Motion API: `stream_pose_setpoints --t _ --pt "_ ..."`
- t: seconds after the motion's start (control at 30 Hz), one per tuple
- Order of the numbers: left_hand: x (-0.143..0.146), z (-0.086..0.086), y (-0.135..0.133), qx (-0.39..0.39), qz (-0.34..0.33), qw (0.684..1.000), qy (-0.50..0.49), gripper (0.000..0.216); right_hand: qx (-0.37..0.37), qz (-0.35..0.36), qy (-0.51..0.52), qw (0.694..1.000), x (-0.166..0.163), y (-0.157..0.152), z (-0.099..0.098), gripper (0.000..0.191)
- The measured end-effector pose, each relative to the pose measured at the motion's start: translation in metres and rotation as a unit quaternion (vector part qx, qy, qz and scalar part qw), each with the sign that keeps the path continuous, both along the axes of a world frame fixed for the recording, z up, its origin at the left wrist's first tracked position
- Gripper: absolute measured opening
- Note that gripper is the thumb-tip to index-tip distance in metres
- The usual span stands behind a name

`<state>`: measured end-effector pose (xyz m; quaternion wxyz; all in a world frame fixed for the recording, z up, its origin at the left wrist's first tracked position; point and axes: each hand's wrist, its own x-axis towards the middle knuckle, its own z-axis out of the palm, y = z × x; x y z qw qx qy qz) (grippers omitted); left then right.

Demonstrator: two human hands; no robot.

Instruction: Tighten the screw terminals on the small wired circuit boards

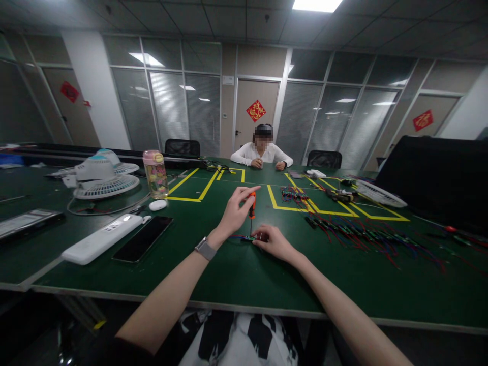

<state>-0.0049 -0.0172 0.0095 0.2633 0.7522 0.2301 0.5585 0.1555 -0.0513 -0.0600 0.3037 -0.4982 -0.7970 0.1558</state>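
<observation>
My left hand (238,208) is closed around the handle of an orange and black screwdriver (252,207), with the index finger stretched out past it. The screwdriver stands nearly upright, its shaft running down to a small green circuit board (247,238) on the table. Red and blue wires lead off the board to the left. My right hand (273,243) rests low on the table with its fingers closed on the board's right end. Those fingers partly hide the board, and the exact spot where the screwdriver tip meets it is too small to make out.
On the green table (213,284), a phone (144,239), a white power strip (102,238), a bottle (155,175) and a fan (107,184) stand left. Several wired boards (358,231) lie right, near a dark monitor (438,178). A person (263,152) sits opposite.
</observation>
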Motion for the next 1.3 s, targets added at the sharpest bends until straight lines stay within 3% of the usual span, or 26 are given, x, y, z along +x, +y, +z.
stream_pose_setpoints --t 0.1,0.27,0.43,0.63,0.8,1.03,1.2,1.3 --pt "0.0008 -0.001 0.0011 -0.047 -0.053 0.997 -0.021 0.035 0.008 0.007 0.004 1.0 0.001 0.0008 -0.0014 0.013" --pt "0.0011 -0.0032 0.0032 -0.006 0.011 1.0 -0.019 0.031 0.003 0.002 0.02 1.0 0.0016 0.0019 -0.0033 0.011" --pt "0.0012 -0.0018 0.0033 -0.051 -0.051 0.997 -0.023 0.035 0.008 0.006 0.022 1.0 0.0014 0.0024 -0.0045 0.009" --pt "0.0005 -0.0007 0.0004 -0.002 0.006 1.0 -0.007 0.03 0.009 0.008 0.023 1.0 0.0011 0.0016 -0.0037 0.008" --pt "0.0018 0.0004 -0.0008 -0.044 -0.063 0.997 -0.012 0.035 0.012 0.01 0.024 1.0 0.0007 0.0012 -0.003 0.008" --pt "0.0008 -0.0015 -0.0006 0.044 0.054 0.998 0.011 0.028 0.01 -0.002 0.023 1.0 -0.001 0.0017 -0.0035 0.008" --pt "0.001 -0.0018 0.001 -0.032 -0.057 0.998 -0.005 0.037 0.008 -0.008 0.026 1.0 -0.0011 0.0009 -0.0025 0.009" --pt "0.0015 -0.0027 0.0018 -0.054 -0.058 0.997 -0.016 0.037 0.005 -0.012 0.028 1.0 -0.0008 0.0008 -0.0024 0.008"
